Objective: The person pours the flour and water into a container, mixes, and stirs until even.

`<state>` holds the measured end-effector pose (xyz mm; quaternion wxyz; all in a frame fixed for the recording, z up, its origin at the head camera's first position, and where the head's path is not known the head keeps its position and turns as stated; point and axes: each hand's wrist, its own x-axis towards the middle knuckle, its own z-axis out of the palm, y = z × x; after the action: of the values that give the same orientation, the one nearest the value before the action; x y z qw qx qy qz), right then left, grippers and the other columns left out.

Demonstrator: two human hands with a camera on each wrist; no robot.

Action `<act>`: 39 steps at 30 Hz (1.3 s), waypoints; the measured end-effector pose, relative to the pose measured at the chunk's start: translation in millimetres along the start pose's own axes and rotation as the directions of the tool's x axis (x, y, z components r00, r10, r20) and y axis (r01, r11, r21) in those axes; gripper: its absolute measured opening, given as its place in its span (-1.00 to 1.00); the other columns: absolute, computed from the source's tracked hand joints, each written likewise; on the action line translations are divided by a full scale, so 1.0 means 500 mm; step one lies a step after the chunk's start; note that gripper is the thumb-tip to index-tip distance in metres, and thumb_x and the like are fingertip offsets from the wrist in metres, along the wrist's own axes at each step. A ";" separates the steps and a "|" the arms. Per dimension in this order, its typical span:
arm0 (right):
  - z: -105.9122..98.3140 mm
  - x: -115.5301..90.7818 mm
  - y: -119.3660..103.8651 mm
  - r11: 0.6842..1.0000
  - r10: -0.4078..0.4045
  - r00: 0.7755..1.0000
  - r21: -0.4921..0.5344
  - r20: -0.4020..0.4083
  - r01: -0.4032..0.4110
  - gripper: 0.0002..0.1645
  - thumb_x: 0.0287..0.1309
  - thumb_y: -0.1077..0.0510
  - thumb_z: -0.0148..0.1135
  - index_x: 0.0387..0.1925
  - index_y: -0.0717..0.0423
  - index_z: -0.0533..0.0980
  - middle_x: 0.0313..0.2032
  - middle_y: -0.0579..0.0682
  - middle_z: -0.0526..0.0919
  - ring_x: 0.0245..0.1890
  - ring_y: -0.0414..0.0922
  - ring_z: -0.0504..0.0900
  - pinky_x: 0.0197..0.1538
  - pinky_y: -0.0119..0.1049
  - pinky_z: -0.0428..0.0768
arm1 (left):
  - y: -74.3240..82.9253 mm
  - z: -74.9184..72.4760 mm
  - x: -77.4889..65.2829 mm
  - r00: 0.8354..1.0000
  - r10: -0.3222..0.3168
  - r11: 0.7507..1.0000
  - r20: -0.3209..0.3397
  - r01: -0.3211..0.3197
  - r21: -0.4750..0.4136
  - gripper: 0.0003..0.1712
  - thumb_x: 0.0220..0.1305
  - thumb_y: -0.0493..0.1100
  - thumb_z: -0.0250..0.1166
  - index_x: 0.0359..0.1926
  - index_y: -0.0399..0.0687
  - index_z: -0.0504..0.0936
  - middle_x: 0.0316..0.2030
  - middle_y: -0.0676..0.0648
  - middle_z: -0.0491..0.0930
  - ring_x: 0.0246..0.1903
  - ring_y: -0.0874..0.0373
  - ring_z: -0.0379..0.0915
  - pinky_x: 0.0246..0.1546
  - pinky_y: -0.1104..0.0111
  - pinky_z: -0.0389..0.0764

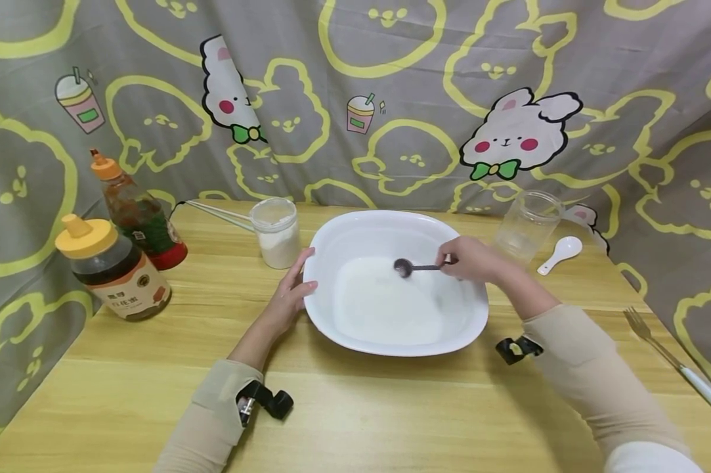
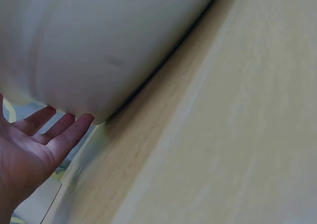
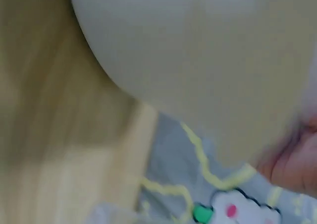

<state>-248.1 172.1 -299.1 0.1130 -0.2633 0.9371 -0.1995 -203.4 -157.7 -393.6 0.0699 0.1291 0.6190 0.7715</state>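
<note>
A white basin (image 1: 390, 341) holds a whitish layer across its bottom. My left hand (image 1: 289, 295) grips the basin's left side, thumb and index finger at the rim. In the left wrist view, the other fingers (image 2: 69, 135) touch its outer wall from beside it. My right hand (image 1: 473, 258) reaches over the right rim and pinches the handle of a small dark spoon (image 1: 404, 267). The spoon's bowl hangs over the basin's inside; whether it touches the contents I cannot tell. The right wrist view shows mostly the basin's outer wall (image 3: 198, 60), with part of the right hand at its edge.
Behind the basin's left side stands a jar of white powder (image 1: 277, 243). A honey bottle (image 1: 125, 282) and a sauce bottle (image 1: 145, 223) are at left. A glass jar (image 1: 526, 226), a white spoon (image 1: 562, 253) and a fork (image 1: 674, 358) lie right. A patterned curtain hangs behind.
</note>
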 end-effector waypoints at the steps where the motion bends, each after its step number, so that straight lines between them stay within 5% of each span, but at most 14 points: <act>1: 0.011 0.011 -0.004 0.999 -0.020 1.000 0.037 -0.003 0.021 -0.89 -0.02 0.31 0.08 -0.44 0.15 0.54 -0.68 -0.03 0.47 -0.68 -0.17 0.40 -0.59 -0.35 0.38 | -0.001 0.000 0.000 1.000 -0.002 1.000 -0.001 0.002 0.003 -0.26 0.06 -0.25 0.02 0.29 0.12 -0.01 0.17 -0.25 0.08 0.01 -0.30 0.12 -0.20 -0.04 0.41; 5: 0.051 0.035 -0.027 0.975 -0.140 0.989 0.182 0.044 0.130 -0.88 0.02 0.31 0.09 -0.39 0.17 0.54 -0.73 -0.02 0.45 -0.72 -0.18 0.37 -0.59 -0.38 0.36 | -0.002 0.000 0.000 1.000 -0.004 1.000 -0.006 0.004 0.010 -0.26 0.07 -0.26 0.01 0.29 0.11 0.00 0.17 -0.25 0.07 0.00 -0.29 0.13 -0.20 0.00 0.43; 9: 0.068 0.023 -0.047 0.939 -0.243 0.956 0.287 0.167 0.188 -0.87 0.02 0.32 0.09 -0.37 0.20 0.55 -0.76 -0.06 0.42 -0.74 -0.20 0.33 -0.60 -0.42 0.33 | -0.001 0.001 0.000 1.000 0.000 1.000 -0.005 0.000 0.010 -0.26 0.07 -0.25 0.01 0.29 0.11 0.00 0.16 -0.26 0.07 -0.01 -0.28 0.15 -0.24 0.08 0.48; 13: 0.055 -0.014 -0.046 0.931 -0.307 0.917 0.280 0.256 0.234 -0.87 -0.01 0.33 0.10 -0.41 0.14 0.56 -0.77 -0.13 0.38 -0.75 -0.25 0.31 -0.61 -0.44 0.33 | -0.001 0.003 0.000 1.000 0.004 1.000 -0.007 -0.004 0.008 -0.25 0.05 -0.24 0.02 0.29 0.12 -0.01 0.18 -0.23 0.05 -0.01 -0.25 0.16 -0.26 0.11 0.50; 16: 0.032 -0.045 -0.035 0.941 -0.305 0.915 0.229 0.265 0.247 -0.84 -0.06 0.35 0.10 -0.47 0.07 0.55 -0.77 -0.18 0.35 -0.74 -0.29 0.28 -0.64 -0.46 0.31 | -0.001 0.002 0.000 1.000 0.003 1.000 -0.008 -0.003 0.013 -0.24 0.04 -0.22 0.03 0.29 0.12 -0.01 0.18 -0.23 0.05 -0.01 -0.24 0.16 -0.25 0.09 0.49; 29: -0.034 -0.106 -0.011 0.975 -0.188 0.981 -0.110 0.042 0.192 -0.82 -0.11 0.40 0.13 -0.57 0.06 0.47 -0.70 -0.20 0.35 -0.68 -0.26 0.25 -0.63 -0.42 0.29 | -0.001 0.002 0.000 1.000 0.004 1.000 -0.009 -0.004 0.011 -0.24 0.03 -0.20 0.05 0.29 0.12 0.00 0.15 -0.29 0.08 0.01 -0.30 0.12 -0.26 0.13 0.51; 34: -0.037 -0.108 -0.005 0.976 -0.147 0.986 -0.173 -0.078 0.132 -0.83 -0.12 0.40 0.15 -0.57 0.07 0.49 -0.69 -0.18 0.40 -0.67 -0.23 0.28 -0.62 -0.39 0.32 | 0.000 0.003 0.000 1.000 0.004 1.000 -0.009 -0.004 0.010 -0.23 0.03 -0.20 0.05 0.29 0.12 -0.01 0.15 -0.29 0.08 0.01 -0.31 0.10 -0.26 0.12 0.50; 39: -0.041 -0.113 0.008 0.977 -0.167 0.968 -0.166 -0.189 0.136 -0.85 -0.12 0.40 0.15 -0.54 0.11 0.51 -0.70 -0.17 0.37 -0.68 -0.22 0.27 -0.65 -0.40 0.30 | 0.000 0.004 -0.001 1.000 0.005 1.000 -0.008 -0.005 0.009 -0.23 0.03 -0.20 0.04 0.29 0.11 -0.01 0.16 -0.29 0.07 0.01 -0.33 0.09 -0.26 0.09 0.49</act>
<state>-209.0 212.2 -276.2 -0.0187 -0.3206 0.9332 -0.1614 -202.5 -155.8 -393.3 0.0647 0.1278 0.6223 0.7695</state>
